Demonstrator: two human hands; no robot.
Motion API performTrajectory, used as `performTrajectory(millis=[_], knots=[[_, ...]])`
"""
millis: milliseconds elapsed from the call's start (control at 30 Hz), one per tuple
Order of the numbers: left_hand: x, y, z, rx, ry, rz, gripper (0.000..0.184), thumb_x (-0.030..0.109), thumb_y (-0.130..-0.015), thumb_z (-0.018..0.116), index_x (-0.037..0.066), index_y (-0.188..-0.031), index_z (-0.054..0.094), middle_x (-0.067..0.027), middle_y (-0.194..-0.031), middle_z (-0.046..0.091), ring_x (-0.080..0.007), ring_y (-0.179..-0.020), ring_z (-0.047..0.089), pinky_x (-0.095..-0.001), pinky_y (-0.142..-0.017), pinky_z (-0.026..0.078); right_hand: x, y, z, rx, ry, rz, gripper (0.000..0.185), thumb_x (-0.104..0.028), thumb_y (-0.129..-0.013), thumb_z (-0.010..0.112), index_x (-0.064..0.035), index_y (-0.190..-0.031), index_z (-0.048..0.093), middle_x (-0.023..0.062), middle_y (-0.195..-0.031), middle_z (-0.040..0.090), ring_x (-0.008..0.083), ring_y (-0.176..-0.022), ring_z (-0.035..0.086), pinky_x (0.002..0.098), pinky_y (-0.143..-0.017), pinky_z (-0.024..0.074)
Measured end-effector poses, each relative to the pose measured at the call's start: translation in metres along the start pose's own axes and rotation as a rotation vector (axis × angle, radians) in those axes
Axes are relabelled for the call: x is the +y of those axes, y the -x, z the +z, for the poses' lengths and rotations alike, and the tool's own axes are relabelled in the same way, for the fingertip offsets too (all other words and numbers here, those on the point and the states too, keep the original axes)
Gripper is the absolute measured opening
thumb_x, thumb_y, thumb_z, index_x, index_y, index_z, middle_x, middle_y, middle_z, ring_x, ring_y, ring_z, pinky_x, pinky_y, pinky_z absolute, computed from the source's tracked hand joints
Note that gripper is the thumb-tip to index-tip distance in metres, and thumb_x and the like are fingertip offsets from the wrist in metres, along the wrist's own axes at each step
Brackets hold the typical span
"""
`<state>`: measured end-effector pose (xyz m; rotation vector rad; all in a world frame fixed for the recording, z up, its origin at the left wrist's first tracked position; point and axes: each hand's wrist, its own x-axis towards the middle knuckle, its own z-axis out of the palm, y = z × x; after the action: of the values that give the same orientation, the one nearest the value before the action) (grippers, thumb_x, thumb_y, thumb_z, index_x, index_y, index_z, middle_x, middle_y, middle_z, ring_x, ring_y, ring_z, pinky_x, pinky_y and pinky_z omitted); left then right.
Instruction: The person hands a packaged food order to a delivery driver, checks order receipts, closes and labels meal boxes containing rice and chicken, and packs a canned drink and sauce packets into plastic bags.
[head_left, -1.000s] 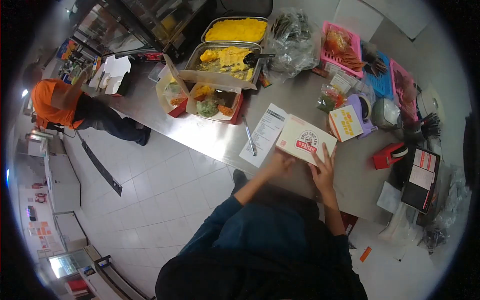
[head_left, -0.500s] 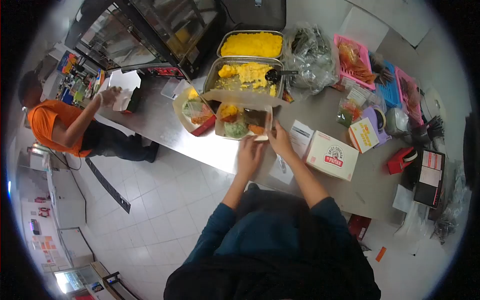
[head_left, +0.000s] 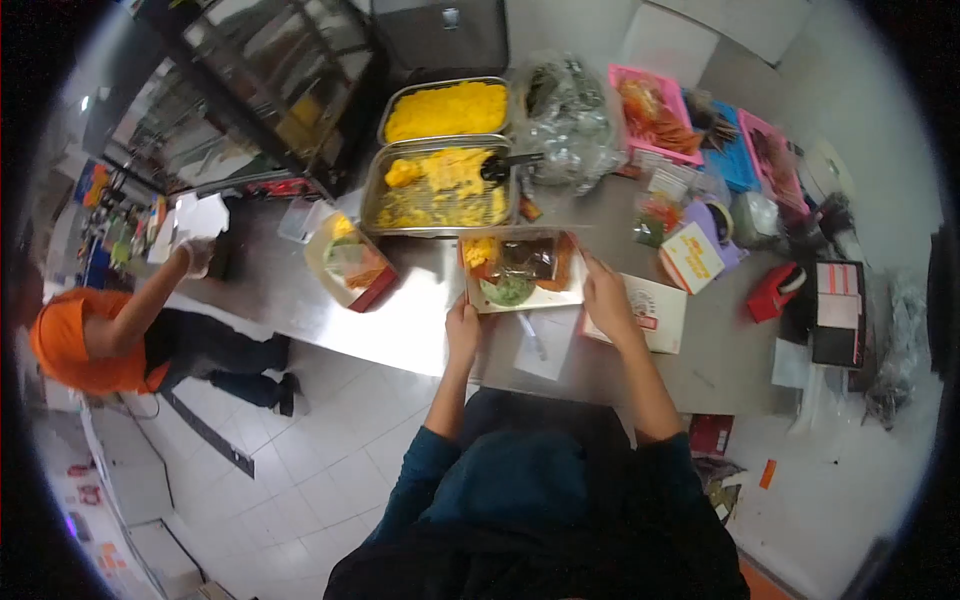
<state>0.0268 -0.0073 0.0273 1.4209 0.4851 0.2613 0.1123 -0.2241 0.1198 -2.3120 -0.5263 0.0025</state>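
Between my two hands is an open food box (head_left: 553, 300), white inside. In it lie yellow rice (head_left: 478, 252), a pale green mound (head_left: 507, 291), a dark packet (head_left: 528, 258) and an orange-brown piece at the right side. My left hand (head_left: 462, 335) grips the box's left front corner. My right hand (head_left: 606, 298) is closed on its right side, with some fingers hidden. A closed white box (head_left: 655, 312) with a red print lies just beyond my right hand, partly covered by it. A pen (head_left: 532, 335) rests on paper in front of the food box.
Left of my hands stands another filled food box (head_left: 378, 290). Behind are two metal trays of yellow rice (head_left: 445, 112), one with a black scoop (head_left: 495, 168). Pink baskets (head_left: 655, 75) and a red tape dispenser (head_left: 770, 295) are right. A person in orange (head_left: 85, 340) works at left.
My hands have moved to opposite sides of the food box. It has shifted right, away from the other filled box, and now partly overlaps the closed white box. The whole view has shifted.
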Motion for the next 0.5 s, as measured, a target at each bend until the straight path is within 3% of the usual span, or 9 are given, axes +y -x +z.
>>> performTrajectory(millis=[67,167,267,300,400,500], knots=[[0.009,0.018,0.03,-0.093,0.028,0.061,0.034,0.006,-0.081,0.032,-0.004,-0.111,0.046,-0.0114,-0.089,0.056,-0.0163,-0.075,0.057,-0.0257,-0.063,0.049,0.004,0.024,-0.047,0.023,0.011,0.055,0.037,0.002,-0.074,0.042,0.0038,-0.111,0.043,0.024,-0.099,0.05,0.0366,-0.09,0.05,0.0395,-0.079,0.0398],[0.048,0.059,0.08,-0.139,0.18,-0.157,0.031,0.008,-0.083,0.039,-0.002,-0.111,0.045,-0.0104,-0.087,0.055,-0.0149,-0.074,0.056,-0.0247,-0.063,0.046,0.04,0.069,-0.09,0.111,-0.071,0.126,0.029,0.0,-0.077,0.043,0.0038,-0.105,0.047,0.0214,-0.086,0.052,0.0292,-0.076,0.055,0.0344,-0.07,0.0426],[0.027,0.066,0.109,-0.296,-0.047,-0.084,0.034,0.013,-0.084,0.045,0.001,-0.116,0.04,-0.01,-0.086,0.053,-0.0145,-0.073,0.055,-0.0242,-0.062,0.045,0.102,0.106,-0.106,-0.032,-0.181,0.37,0.024,-0.002,-0.078,0.047,0.0039,-0.101,0.047,0.0155,-0.072,0.047,0.0172,-0.062,0.051,0.028,-0.06,0.0416],[0.021,0.063,0.114,-0.34,-0.156,-0.047,0.04,0.02,-0.084,0.048,0.004,-0.12,0.037,-0.0107,-0.088,0.053,-0.0149,-0.073,0.055,-0.0251,-0.061,0.044,0.124,0.115,-0.102,0.021,-0.25,0.409,0.026,-0.003,-0.079,0.05,0.001,-0.105,0.049,0.0071,-0.073,0.043,0.0094,-0.057,0.043,0.0227,-0.055,0.039],[0.069,0.058,0.126,-0.401,-0.318,0.089,0.044,0.022,-0.083,0.05,0.008,-0.122,0.036,-0.0118,-0.096,0.05,-0.0151,-0.081,0.053,-0.025,-0.063,0.044,0.096,0.115,-0.117,0.24,-0.727,0.385,0.031,0.0,-0.077,0.053,-0.0029,-0.108,0.051,0.002,-0.083,0.045,0.0094,-0.066,0.046,0.0201,-0.058,0.0389],[0.053,0.026,0.124,-0.566,-0.328,0.298,0.042,0.021,-0.082,0.051,0.011,-0.122,0.038,-0.0102,-0.109,0.044,-0.0155,-0.089,0.049,-0.025,-0.068,0.042,0.129,0.113,-0.094,0.262,-0.653,0.175,0.037,0.001,-0.075,0.056,-0.0065,-0.111,0.05,0.0,-0.092,0.045,0.0092,-0.079,0.047,0.0185,-0.062,0.0398]])
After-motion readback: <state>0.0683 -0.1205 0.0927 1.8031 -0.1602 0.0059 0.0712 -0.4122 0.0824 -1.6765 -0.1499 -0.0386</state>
